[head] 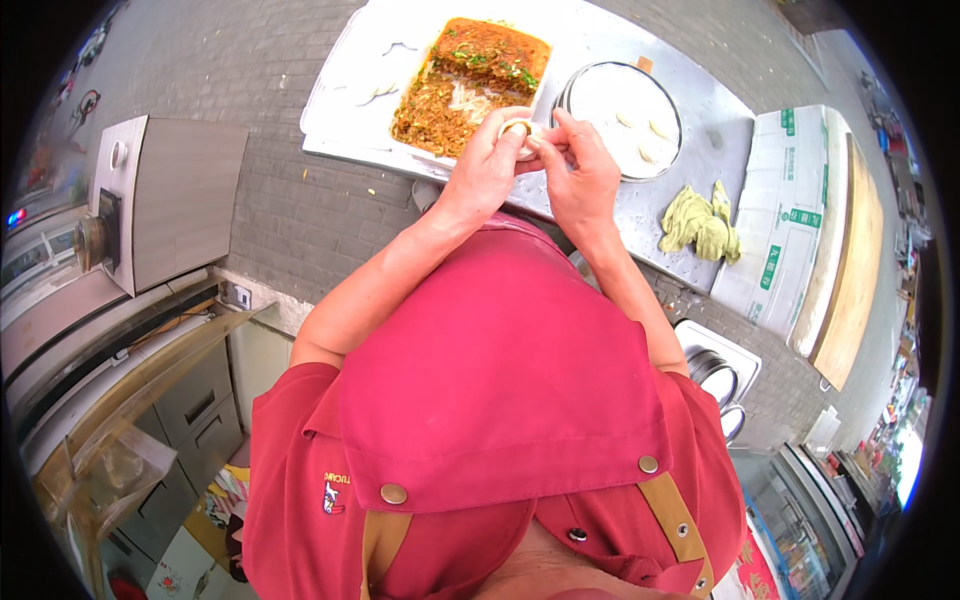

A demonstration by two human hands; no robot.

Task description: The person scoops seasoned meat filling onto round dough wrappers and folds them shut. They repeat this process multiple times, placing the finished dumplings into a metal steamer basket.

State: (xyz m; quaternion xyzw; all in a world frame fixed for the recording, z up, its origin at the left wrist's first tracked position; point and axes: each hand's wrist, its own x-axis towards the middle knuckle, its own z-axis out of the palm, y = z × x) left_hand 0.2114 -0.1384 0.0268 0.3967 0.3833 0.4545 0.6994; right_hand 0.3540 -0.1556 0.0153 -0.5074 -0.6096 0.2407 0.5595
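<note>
My left hand (pixel 484 169) cups a small round dough wrapper (pixel 527 152), its thumb pressed into the top. The fingers of my right hand (pixel 583 169) pinch the near side of the same wrapper. What lies inside it is mostly hidden by the fingers. Just beyond my left hand is a rectangular tub of chopped orange-brown filling (pixel 427 112) with green scallion bits. To the right of it, beyond my right hand, sits a stack of round steamer trays (pixel 600 86). Several pale dumplings (pixel 651 152) rest on the top tray's white lining.
A crumpled yellow-green cloth (pixel 697 223) lies on the metal table (pixel 645 225) at the right. Beyond that edge stands a white foam box (pixel 780 202) with a wooden board (pixel 851 262). More round trays (pixel 712 375) sit low at my right. At my left is a grey cabinet (pixel 187 191).
</note>
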